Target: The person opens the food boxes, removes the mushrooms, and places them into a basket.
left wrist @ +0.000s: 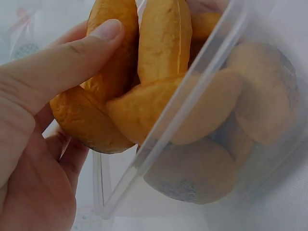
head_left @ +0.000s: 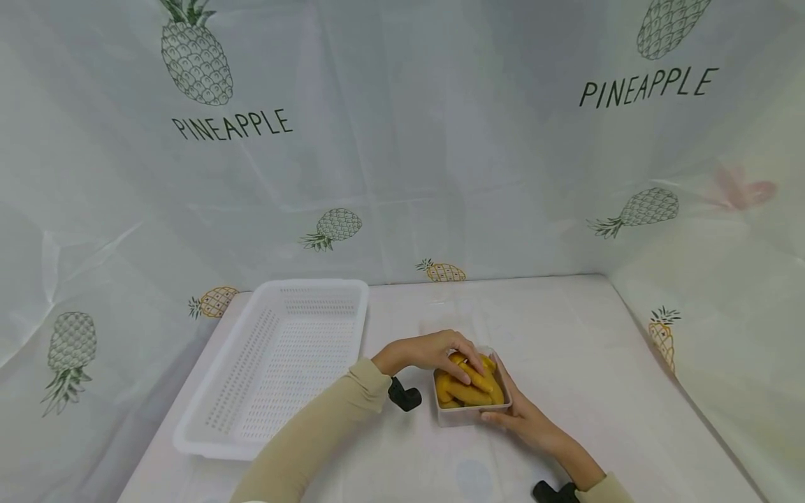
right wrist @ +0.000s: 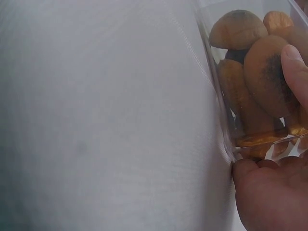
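Note:
A clear plastic box (head_left: 470, 418) stands on the table, heaped with several golden-yellow, elongated, rounded pieces (head_left: 462, 394). Some carry a dark speckled patch, seen through the box wall in the right wrist view. My left hand (head_left: 434, 351) reaches over the top of the box. Its thumb presses one upright curved piece (left wrist: 115, 62), with fingers behind, so it pinches that piece at the open side. My right hand (head_left: 531, 419) grips the box from the right. In the right wrist view its thumb (right wrist: 296, 72) lies along the clear wall.
A large white perforated plastic basket (head_left: 302, 349) sits on the left part of the white-covered table (head_left: 566, 335). Pineapple-printed sheeting (head_left: 440, 175) hangs behind and at both sides. Black wrist mounts (head_left: 404, 395) show beside both forearms.

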Demonstrator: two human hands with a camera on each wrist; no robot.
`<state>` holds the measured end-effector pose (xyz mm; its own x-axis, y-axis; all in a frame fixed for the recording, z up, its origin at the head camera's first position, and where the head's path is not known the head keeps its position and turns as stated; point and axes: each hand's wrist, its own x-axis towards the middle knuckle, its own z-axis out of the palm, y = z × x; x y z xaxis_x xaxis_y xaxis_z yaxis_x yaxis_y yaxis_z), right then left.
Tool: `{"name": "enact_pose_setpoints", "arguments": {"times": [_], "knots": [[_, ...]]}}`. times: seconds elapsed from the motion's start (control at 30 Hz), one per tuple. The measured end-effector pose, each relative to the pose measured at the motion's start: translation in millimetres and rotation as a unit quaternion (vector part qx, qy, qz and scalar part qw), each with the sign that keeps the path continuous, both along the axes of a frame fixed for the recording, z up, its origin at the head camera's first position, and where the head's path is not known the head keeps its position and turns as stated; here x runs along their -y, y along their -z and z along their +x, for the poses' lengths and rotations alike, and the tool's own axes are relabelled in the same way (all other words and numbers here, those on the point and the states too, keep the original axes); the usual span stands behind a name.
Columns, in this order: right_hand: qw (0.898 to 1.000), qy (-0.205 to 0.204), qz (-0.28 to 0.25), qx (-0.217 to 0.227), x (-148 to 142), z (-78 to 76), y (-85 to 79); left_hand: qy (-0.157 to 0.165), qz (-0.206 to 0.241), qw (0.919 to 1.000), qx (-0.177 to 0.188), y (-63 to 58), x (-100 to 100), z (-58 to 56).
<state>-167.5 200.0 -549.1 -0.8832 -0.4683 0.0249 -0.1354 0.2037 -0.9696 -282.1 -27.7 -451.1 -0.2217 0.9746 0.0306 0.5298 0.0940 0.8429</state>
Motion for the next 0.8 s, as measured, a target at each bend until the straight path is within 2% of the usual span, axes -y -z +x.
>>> {"name": "enact_pose_setpoints", "arguments": {"times": [0.4, 0.67, 0.8], "knots": [[1.0, -0.007, 0.0, -0.005, 0.3, 0.1, -0.1, -0.052, -0.021, 0.9984, 0.01, -4.5, 4.6, 0.7], [1.0, -0.002, -0.001, -0.01, 0.6, -0.5, -0.4, -0.069, 0.003, 0.9975, 0.015, -24.9, 15.4, -2.4], [1.0, 0.003, -0.004, -0.008, 1.0, -1.0, 0.2, -0.082, 0.016, 0.9965, 0.005, -34.9, 25.4, -6.4]]}}
